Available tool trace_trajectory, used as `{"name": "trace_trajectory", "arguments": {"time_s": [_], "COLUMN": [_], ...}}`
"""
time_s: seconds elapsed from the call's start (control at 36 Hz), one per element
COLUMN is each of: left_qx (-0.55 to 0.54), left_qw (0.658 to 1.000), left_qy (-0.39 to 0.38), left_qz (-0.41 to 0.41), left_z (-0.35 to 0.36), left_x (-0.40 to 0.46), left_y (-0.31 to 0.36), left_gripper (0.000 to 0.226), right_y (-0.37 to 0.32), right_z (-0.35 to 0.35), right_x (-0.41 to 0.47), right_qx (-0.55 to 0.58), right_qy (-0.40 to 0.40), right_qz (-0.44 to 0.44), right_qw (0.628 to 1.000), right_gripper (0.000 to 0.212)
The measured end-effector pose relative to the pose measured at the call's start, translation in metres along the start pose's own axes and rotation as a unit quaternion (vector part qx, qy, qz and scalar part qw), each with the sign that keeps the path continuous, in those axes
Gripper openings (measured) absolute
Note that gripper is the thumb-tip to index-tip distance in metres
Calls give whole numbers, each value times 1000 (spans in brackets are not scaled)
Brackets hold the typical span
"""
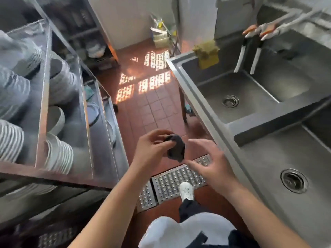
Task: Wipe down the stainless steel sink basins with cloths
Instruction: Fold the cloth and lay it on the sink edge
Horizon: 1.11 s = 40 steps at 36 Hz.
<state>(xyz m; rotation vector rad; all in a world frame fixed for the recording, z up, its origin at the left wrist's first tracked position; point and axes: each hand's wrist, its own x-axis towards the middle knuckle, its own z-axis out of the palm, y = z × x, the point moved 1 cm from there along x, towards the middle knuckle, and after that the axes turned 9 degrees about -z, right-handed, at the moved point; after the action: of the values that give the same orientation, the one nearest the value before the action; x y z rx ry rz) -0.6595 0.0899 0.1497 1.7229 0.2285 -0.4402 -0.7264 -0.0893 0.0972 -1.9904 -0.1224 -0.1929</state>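
Note:
A crumpled dark grey cloth hangs over the floor, pinched in my left hand at its upper corner. My right hand hovers just right of the cloth with fingers spread and holds nothing. The stainless steel sink unit runs along the right side. Its near basin and middle basin each show a round drain. A yellow cloth is draped over the far rim of the sink.
Steel shelves with stacked white plates and bowls fill the left. A perforated metal floor drain cover lies under my white shoe. Two faucets with orange handles hang over the far basins. Red tiled floor runs between shelves and sink.

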Motion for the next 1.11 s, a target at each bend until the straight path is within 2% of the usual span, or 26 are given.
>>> {"name": "trace_trajectory", "arguments": {"time_s": [0.06, 0.11, 0.22, 0.31, 0.42, 0.5, 0.58, 0.69, 0.75, 0.86, 0.97, 1.11], "left_qx": [-20, -62, -137, -158, -108, -49, 9, 80, 130, 181, 178, 176], "left_qw": [999, 997, 986, 981, 984, 986, 986, 963, 939, 912, 876, 850], "left_qy": [16, 8, 4, -7, -70, -123, -160, -256, -318, -367, -448, -491], "left_qz": [-29, -55, -91, -116, -124, -100, -54, -21, 2, 37, 2, -77], "left_z": [-3, -6, -14, -19, -29, -33, -32, -18, -7, 22, 60, 110], "left_x": [36, 74, 145, 192, 271, 337, 411, 520, 577, 647, 718, 771], "left_y": [20, 37, 63, 73, 96, 115, 133, 158, 176, 211, 251, 282], "left_gripper": [23, 21, 26, 29, 27, 21, 26, 22, 22, 18, 24, 30], "right_y": [-4, -2, 19, 35, 51, 73, 102, 137, 152, 159, 172, 205], "right_z": [11, 21, 30, 28, 15, 4, -8, -20, -27, -41, -63, -80], "right_x": [44, 88, 175, 226, 303, 358, 416, 498, 533, 575, 615, 638], "right_qx": [-25, -18, 0, 56, 215, 212, 203, 160, 145, 156, 190, 249], "right_qy": [-28, -8, 55, 49, 43, 74, 127, 191, 240, 292, 361, 436], "right_qz": [-44, -66, -76, -40, 51, 78, 112, 140, 166, 204, 253, 330], "right_qw": [998, 998, 996, 996, 974, 971, 964, 958, 945, 921, 877, 799], "right_gripper": [55, 52, 30, 23, 26, 31, 24, 28, 30, 26, 23, 19]}}
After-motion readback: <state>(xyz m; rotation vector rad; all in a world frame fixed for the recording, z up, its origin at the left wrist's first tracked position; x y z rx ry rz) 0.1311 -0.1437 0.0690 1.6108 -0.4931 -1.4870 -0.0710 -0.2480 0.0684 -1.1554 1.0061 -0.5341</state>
